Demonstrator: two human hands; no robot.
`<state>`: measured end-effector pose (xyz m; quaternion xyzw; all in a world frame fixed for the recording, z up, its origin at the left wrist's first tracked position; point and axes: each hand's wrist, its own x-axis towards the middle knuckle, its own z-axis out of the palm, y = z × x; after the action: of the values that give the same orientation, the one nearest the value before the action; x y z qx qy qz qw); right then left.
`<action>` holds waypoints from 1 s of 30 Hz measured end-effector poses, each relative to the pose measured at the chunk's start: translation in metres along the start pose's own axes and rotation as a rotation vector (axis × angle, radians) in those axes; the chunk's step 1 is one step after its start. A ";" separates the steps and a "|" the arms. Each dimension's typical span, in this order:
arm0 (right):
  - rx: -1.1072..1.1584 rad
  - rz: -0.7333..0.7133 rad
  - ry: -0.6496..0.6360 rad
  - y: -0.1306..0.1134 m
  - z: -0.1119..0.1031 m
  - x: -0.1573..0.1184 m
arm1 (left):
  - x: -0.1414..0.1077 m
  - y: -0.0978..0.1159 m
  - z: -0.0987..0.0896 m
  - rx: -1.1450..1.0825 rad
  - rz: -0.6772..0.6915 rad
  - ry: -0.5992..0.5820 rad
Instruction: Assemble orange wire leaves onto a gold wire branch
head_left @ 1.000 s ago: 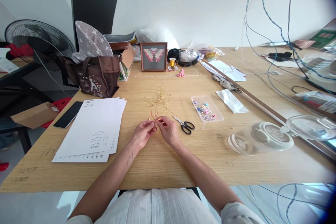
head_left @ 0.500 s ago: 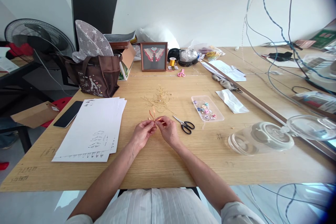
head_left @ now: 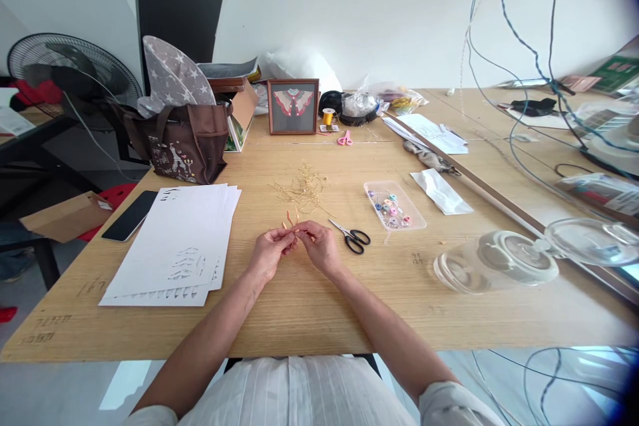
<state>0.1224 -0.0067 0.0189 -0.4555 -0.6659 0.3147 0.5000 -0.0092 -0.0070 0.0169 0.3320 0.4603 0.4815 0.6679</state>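
My left hand (head_left: 272, 251) and my right hand (head_left: 319, 244) meet fingertip to fingertip above the table's middle. Both are closed in a pinch on a small orange piece with thin, petal-like strips (head_left: 290, 217) that stick up beyond the fingers; its lower part is hidden. A loose tangle of gold wire or thread (head_left: 304, 186) lies just past my hands. Black-handled scissors (head_left: 353, 237) rest to the right of my right hand, blades toward it. Farther right, a clear plastic tray (head_left: 417, 221) holds several coloured spools or beads.
At the left lie white paper sheets (head_left: 150, 239) and a phone (head_left: 130, 216), with a brown bag (head_left: 190, 146) behind. A picture frame (head_left: 293, 106), yellow thread spool (head_left: 328, 117) and pink scissors (head_left: 345, 138) stand or lie farther back. A transparent jar (head_left: 494, 263) lies at right.
The orange strips between my fingers have turned and now point more upright, closer together. My hands have stayed in nearly the same place.
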 end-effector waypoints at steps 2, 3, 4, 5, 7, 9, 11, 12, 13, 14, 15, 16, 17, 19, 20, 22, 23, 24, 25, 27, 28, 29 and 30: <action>0.012 -0.016 -0.017 0.000 0.000 0.000 | 0.000 0.000 0.001 0.030 0.029 0.021; 0.017 -0.018 -0.021 0.000 0.000 0.000 | 0.000 -0.001 0.001 0.048 0.047 0.033; 0.019 -0.016 -0.019 0.000 0.001 0.000 | 0.000 -0.001 0.001 0.068 0.068 0.041; 0.020 -0.008 -0.012 0.000 0.001 0.001 | 0.000 -0.001 0.002 0.089 0.093 0.044; 0.028 0.023 0.009 0.000 0.002 0.000 | 0.000 -0.001 0.002 0.133 0.145 0.042; 0.049 0.066 0.019 0.001 0.003 0.000 | 0.000 -0.001 0.001 0.171 0.183 0.041; 0.071 0.111 0.023 0.002 0.004 0.000 | 0.000 -0.002 0.001 0.202 0.197 0.053; 0.084 0.133 0.027 0.002 0.005 -0.001 | 0.001 -0.002 0.000 0.222 0.204 0.064; 0.100 0.153 0.031 0.002 0.005 -0.001 | 0.001 -0.003 0.000 0.248 0.216 0.076; 0.119 0.169 0.035 0.002 0.006 -0.001 | 0.001 -0.003 -0.001 0.281 0.235 0.087; 0.135 0.180 0.039 0.002 0.007 -0.001 | 0.000 -0.003 -0.001 0.322 0.259 0.099; 0.146 0.187 0.044 0.002 0.007 -0.002 | 0.000 -0.003 -0.001 0.368 0.285 0.110; 0.148 0.190 0.049 0.002 0.008 -0.002 | -0.001 -0.003 -0.001 0.416 0.310 0.119; 0.135 0.185 0.060 0.003 0.009 -0.003 | -0.003 -0.002 -0.001 0.512 0.357 0.136; 0.127 0.181 0.066 0.003 0.009 -0.003 | -0.004 -0.001 0.000 0.558 0.380 0.147; 0.124 0.179 0.072 0.002 0.010 -0.004 | -0.006 0.000 0.000 0.648 0.421 0.173; 0.127 0.187 0.075 0.002 0.011 -0.004 | -0.007 0.001 0.001 0.687 0.441 0.187; 0.135 0.204 0.078 0.002 0.011 -0.005 | -0.007 0.001 0.001 0.720 0.458 0.196; 0.148 0.228 0.082 0.001 0.011 -0.005 | -0.008 0.002 0.001 0.747 0.471 0.200; 0.197 0.276 0.082 0.000 0.012 -0.004 | -0.009 0.002 0.002 0.786 0.491 0.192; 0.222 0.297 0.082 0.000 0.012 -0.004 | -0.009 0.003 0.002 0.804 0.500 0.186; 0.242 0.312 0.083 -0.001 0.012 -0.004 | -0.010 0.003 0.002 0.822 0.509 0.180; 0.252 0.324 0.085 -0.001 0.012 -0.004 | -0.010 0.003 0.003 0.843 0.523 0.176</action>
<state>0.1112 -0.0100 0.0150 -0.5035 -0.5177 0.4524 0.5233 -0.0086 -0.0155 0.0233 0.6352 0.5706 0.4311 0.2917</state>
